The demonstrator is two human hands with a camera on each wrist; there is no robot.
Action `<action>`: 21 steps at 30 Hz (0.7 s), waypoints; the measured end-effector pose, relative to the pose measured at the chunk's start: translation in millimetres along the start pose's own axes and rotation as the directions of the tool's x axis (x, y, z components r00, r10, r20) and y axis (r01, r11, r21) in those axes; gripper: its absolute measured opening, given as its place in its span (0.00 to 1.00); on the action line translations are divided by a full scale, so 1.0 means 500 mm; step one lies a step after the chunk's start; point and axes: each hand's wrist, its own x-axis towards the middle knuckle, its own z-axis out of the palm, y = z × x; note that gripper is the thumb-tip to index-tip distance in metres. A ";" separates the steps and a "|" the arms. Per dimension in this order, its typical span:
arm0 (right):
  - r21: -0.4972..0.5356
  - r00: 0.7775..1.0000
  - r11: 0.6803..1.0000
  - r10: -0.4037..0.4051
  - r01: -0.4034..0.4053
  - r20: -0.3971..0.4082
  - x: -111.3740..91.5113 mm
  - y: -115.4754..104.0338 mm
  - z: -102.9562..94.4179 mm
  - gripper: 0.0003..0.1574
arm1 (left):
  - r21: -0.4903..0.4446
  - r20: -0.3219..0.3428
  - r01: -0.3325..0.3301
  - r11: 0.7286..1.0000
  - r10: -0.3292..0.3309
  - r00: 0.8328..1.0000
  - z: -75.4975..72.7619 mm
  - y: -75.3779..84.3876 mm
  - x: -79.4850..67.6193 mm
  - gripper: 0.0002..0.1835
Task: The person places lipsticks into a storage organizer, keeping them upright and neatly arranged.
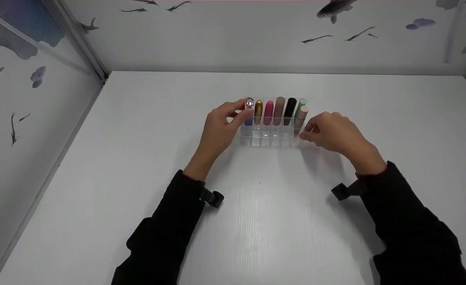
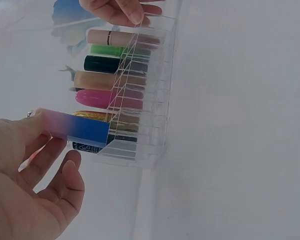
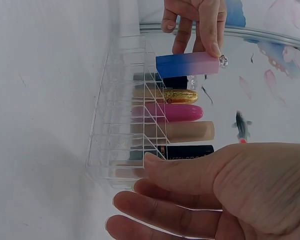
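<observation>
My left hand (image 1: 219,122) pinches a blue-to-pink lipstick tube (image 3: 187,65) with a sparkling silver top, at the left end of a clear lipstick rack (image 1: 270,140). The tube's lower end is at the rack's upper edge. Beside the rack's right end is my right hand (image 1: 334,132), thumb and fingers extended around its corner, holding no lipstick. Several tubes stand in the rack: a dark one (image 3: 177,82), a gold (image 1: 258,109), a magenta (image 1: 268,111), a beige-brown (image 1: 279,109), a black (image 1: 290,109), a green (image 2: 104,49) and a pale pink-beige one (image 2: 97,37).
The rack stands on a white table (image 1: 256,206) near its back. Behind rises a white panel (image 1: 225,35) with painted fish, and a similar side panel (image 1: 27,118) stands at the left. Both dark sleeves (image 1: 165,229) lie over the table, each with a small wrist camera (image 1: 213,198).
</observation>
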 end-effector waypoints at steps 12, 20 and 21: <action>0.005 1.000 1.000 0.017 -0.017 0.016 0.002 0.001 0.004 0.13 | -0.017 0.033 0.025 1.000 -0.025 0.999 0.000 -0.007 -0.002 0.21; 0.012 0.999 1.000 0.020 -0.020 0.026 0.002 0.001 0.004 0.13 | -0.026 0.016 0.037 0.999 -0.036 0.999 0.002 -0.011 0.000 0.18; 0.012 0.999 1.000 0.020 -0.020 0.026 0.002 0.001 0.003 0.13 | -0.023 0.016 0.036 0.999 -0.036 0.999 0.002 -0.012 0.000 0.18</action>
